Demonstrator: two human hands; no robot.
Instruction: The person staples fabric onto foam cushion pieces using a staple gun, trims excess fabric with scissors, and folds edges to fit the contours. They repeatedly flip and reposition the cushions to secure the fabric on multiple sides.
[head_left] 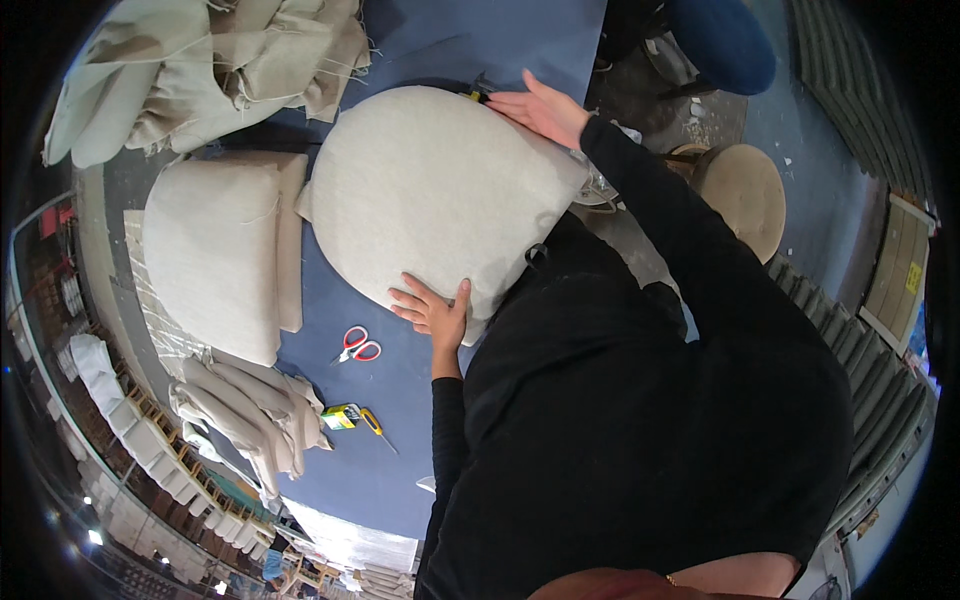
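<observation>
one rounded cream fabric cushion [430, 200] meets the left hand [444, 318], fingers spread, and right hand [552, 112], fingers straight.

Resting left hand [436, 314] palm down near centre of frame, fingers fanned toward upper left, thumb apart; angling left forearm [448, 430] up from lower edge; extending right arm [690, 225] diagonally from right side to upper centre; holding right hand [545, 112] straight, fingers pointing left, thumb up
</observation>
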